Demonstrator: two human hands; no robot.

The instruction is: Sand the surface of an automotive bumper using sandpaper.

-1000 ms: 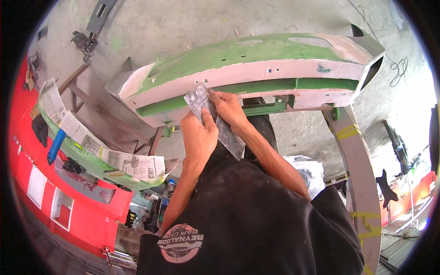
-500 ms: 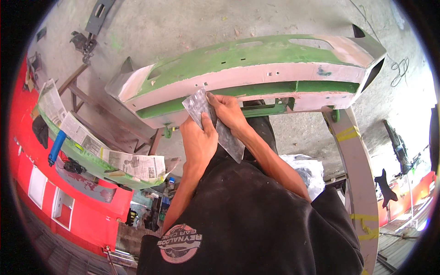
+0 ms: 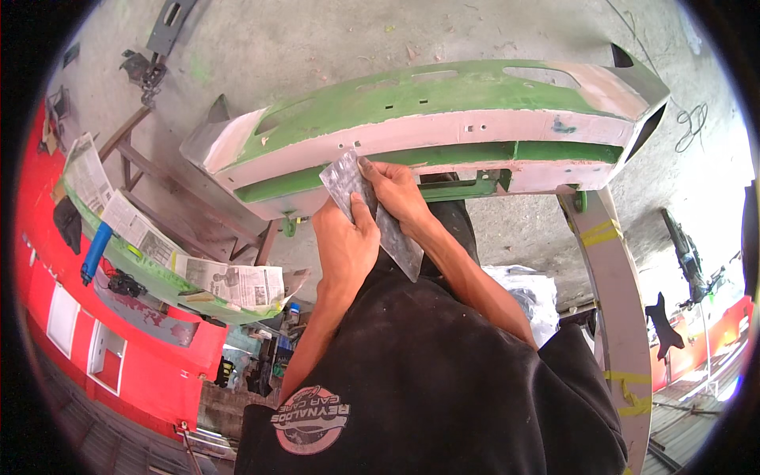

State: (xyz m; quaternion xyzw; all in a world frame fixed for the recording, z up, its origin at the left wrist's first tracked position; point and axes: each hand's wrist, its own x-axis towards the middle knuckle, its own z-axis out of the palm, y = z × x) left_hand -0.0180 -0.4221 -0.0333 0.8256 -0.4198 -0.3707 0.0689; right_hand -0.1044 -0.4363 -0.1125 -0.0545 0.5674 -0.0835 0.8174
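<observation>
Both of my hands grip one worn grey sheet of sandpaper [image 3: 400, 247], a long strip slanting from upper left to lower right in front of my body. My left hand [image 3: 348, 240] is closed on its near-left edge, with the thumb lying on top. My right hand [image 3: 397, 193] pinches its right edge near the upper end; the fingertips underneath are hidden. Just beyond the hands lies a car bumper [image 3: 317, 119], patched in green and pale pinkish white, with slots and small square holes. The sheet's upper end overlaps the bumper's near edge in the picture.
A brown metal frame [image 3: 182, 186] stands at left. Beside it is a green panel [image 3: 146, 257] draped with newspaper [image 3: 237, 283] and carrying a blue cylinder [image 3: 96, 252]. At right runs a long grey panel [image 3: 619, 301] with yellow tape. Clear plastic [image 3: 529, 305] lies behind my right forearm.
My hands and the sheet have shifted very slightly to the right in the picture. The grip looks the same.
</observation>
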